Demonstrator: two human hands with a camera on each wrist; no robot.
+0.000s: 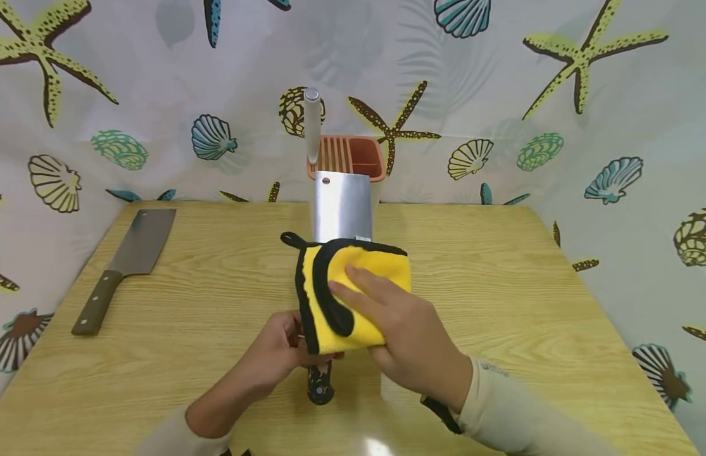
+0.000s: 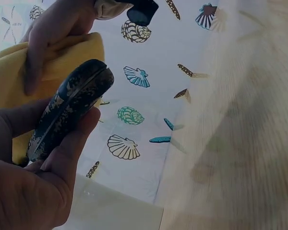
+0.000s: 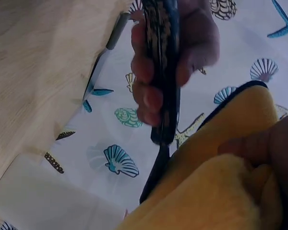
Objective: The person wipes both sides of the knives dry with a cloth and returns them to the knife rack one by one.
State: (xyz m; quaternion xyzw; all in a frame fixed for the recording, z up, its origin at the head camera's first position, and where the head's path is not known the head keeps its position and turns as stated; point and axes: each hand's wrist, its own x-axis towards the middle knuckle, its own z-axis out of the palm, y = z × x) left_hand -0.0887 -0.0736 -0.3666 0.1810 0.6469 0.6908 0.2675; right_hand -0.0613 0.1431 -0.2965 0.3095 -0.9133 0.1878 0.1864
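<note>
My left hand point(image 1: 275, 351) grips the worn, dark handle point(image 3: 163, 72) of a cleaver, its fingers curled round it in the right wrist view. The cleaver's blade point(image 1: 344, 206) points away from me, its broad end showing beyond a yellow cloth point(image 1: 381, 266). This cloth has black edging and a small black hanging loop. My right hand point(image 1: 412, 332) holds it against the blade, fingers spread over the top and the thumb beneath. Much of the blade is hidden under the cloth. Paint is chipped off the handle point(image 2: 69, 108).
A second cleaver point(image 1: 142, 244) with a brown handle lies on the left of the wooden table point(image 1: 216, 253). At the back stands a knife holder point(image 1: 375, 171) with an orange slotted top and a white-handled tool point(image 1: 312, 126) in it. A patterned cloth backdrop point(image 1: 261, 57) surrounds the table.
</note>
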